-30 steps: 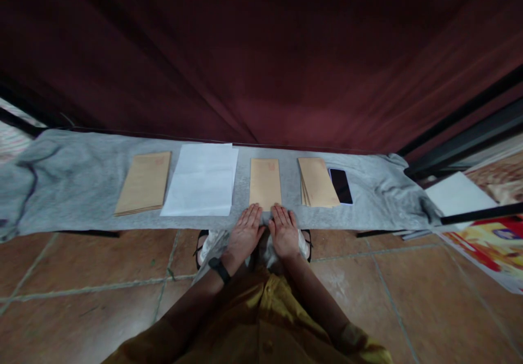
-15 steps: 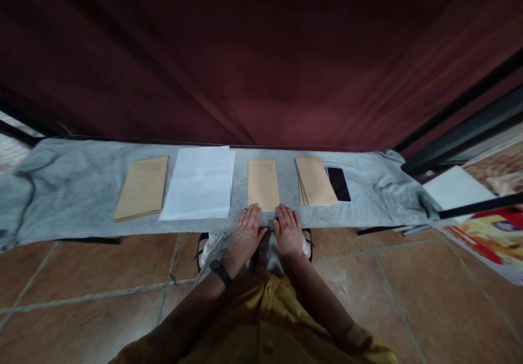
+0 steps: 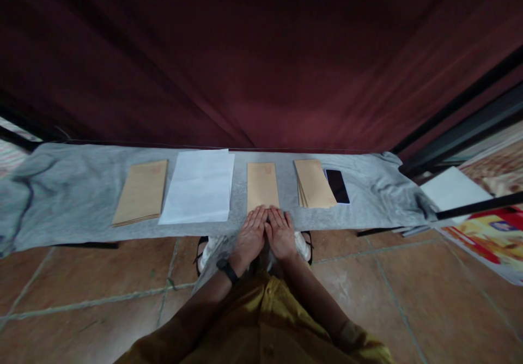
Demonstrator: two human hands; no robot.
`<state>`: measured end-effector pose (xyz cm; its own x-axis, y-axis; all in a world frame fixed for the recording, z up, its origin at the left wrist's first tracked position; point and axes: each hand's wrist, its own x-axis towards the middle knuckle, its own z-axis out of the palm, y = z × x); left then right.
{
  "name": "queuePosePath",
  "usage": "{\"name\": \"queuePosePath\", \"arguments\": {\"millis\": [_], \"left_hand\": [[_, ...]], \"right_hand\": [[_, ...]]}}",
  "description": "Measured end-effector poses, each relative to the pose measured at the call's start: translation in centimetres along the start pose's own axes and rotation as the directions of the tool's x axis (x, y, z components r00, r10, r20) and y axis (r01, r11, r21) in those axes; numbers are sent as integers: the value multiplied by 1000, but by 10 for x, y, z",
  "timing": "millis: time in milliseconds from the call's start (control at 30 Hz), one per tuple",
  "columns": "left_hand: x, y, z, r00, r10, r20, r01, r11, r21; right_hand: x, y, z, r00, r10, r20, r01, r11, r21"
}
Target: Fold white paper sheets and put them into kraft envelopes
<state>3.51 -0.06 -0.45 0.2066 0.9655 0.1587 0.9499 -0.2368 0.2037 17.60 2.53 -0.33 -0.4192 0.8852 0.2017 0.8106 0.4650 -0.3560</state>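
Note:
A single brown envelope [image 3: 262, 185] lies upright in front of me on the grey cloth, with a faint reddish print near its top right. My left hand [image 3: 250, 236] rests flat on its near edge, fingers stretched out. Beside it my right hand [image 3: 281, 234] also lies flat with fingers extended, its tips on the same edge. The two hands nearly touch at the index fingers and thumbs. Neither holds anything. The envelope's near edge is partly hidden under the fingertips.
Left of the envelope are white paper sheets [image 3: 197, 187] and a stack of brown envelopes [image 3: 141, 192]. To the right lie fanned brown envelopes [image 3: 314, 183] and a phone [image 3: 337, 186]. The grey cloth [image 3: 379, 195] covers a narrow table before a dark red curtain [image 3: 261, 80].
Both hands have slid inward along the envelope's near edge, from its two corners to its middle, and now lie side by side. The envelope stays in place.

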Motion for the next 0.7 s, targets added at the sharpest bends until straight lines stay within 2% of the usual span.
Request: {"name": "queuePosePath", "arguments": {"millis": [400,700], "left_hand": [[-16,-20,-8,997,-41,-64,45,998,54],[-11,-16,-9,994,-76,-75,85,990,112]], "right_hand": [[-6,19,-3,996,36,-78,-39,999,-34],[-8,19,3,990,48,-131,-54,998,-43]]}}
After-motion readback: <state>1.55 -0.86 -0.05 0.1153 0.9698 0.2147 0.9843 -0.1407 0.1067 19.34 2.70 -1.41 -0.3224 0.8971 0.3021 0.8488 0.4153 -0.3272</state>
